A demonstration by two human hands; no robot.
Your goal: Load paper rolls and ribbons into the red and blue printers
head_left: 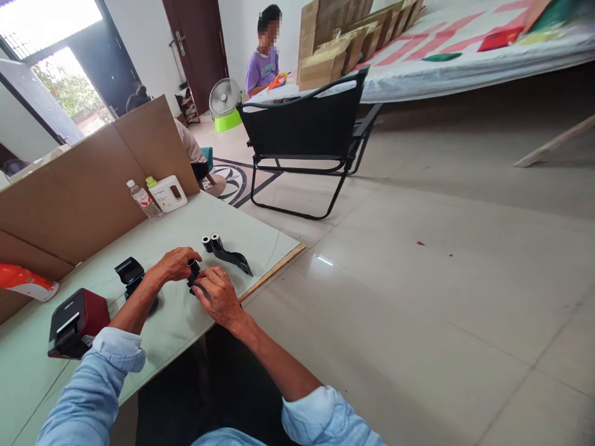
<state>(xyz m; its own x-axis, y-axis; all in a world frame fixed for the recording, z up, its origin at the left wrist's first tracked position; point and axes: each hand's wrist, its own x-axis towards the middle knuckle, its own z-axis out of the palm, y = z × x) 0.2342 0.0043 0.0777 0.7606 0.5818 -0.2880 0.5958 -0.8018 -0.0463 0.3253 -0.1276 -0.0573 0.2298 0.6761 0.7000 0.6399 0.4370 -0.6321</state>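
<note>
Above the table, both hands are closed around a small black roll [194, 267]. My left hand [179, 263] pinches it from the upper left, while my right hand [217, 294] holds its lower part, with the fingers partly covering it. Just beyond my right hand lie two black rolls with white cores [211, 241], a loose black strip [235, 259] trailing from them toward the table edge. Left of these, partly behind my left forearm, sits a small black device with a raised lid [131, 272]. A red and black box-shaped machine [79, 322] stands near my left sleeve.
A cardboard panel [102, 186] borders the pale table [260, 238]; a water bottle [144, 199], white jug [170, 193] and orange-white container [28, 282] stand against it. A black chair [307, 124], a fan [225, 102] and a seated person in purple [261, 68] are beyond.
</note>
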